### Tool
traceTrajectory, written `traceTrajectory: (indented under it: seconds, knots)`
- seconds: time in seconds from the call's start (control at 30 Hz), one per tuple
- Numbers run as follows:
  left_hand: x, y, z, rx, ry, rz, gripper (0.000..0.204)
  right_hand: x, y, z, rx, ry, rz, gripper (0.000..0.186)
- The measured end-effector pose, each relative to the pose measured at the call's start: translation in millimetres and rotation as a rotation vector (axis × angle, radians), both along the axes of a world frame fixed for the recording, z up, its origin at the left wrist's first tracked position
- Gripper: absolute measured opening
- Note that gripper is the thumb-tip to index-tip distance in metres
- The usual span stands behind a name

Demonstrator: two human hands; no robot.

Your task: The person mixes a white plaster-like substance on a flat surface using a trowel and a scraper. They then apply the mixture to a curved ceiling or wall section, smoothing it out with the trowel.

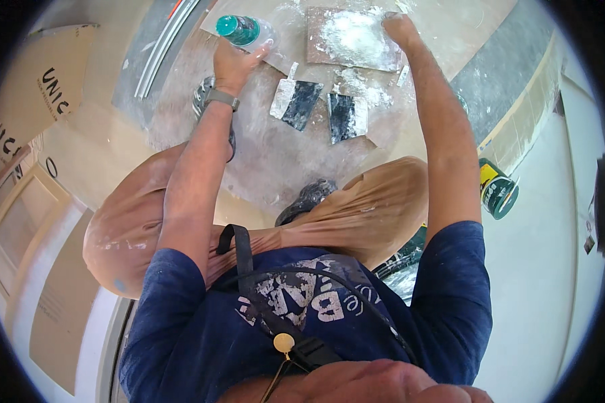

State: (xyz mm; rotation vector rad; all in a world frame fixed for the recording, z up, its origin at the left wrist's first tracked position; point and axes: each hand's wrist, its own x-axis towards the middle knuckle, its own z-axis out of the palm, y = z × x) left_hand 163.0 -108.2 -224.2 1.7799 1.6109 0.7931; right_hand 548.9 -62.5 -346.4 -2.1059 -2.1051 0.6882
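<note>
My left hand [234,67] is closed around a clear plastic container [263,35] with a teal green lid [227,25], held tilted over the floor. My right hand [401,29] is closed like a fist at the far right corner of a flat brownish board [316,50]. What its fingers hold, if anything, is hidden. A heap of white powder [353,35] covers much of that board. Nearer to me lie two filling knives with broad dark blades, one on the left [304,106] and one on the right [341,119], both smeared white.
More white powder [370,87] is scattered on the dusty floor. Long pale strips [165,47] lie at the far left. A green and yellow tub [501,191] stands beside my right arm. Cardboard [40,87] and a framed panel [23,228] stand along the left side.
</note>
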Motion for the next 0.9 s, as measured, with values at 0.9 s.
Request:
traceTrajectory:
  seconds: [0.9]
  knots:
    - [-5.9, -3.8, -1.7, 0.004, 0.027, -0.090, 0.057, -77.1, -41.2, 56.3, 0.043, -0.041, -0.063, 0.034]
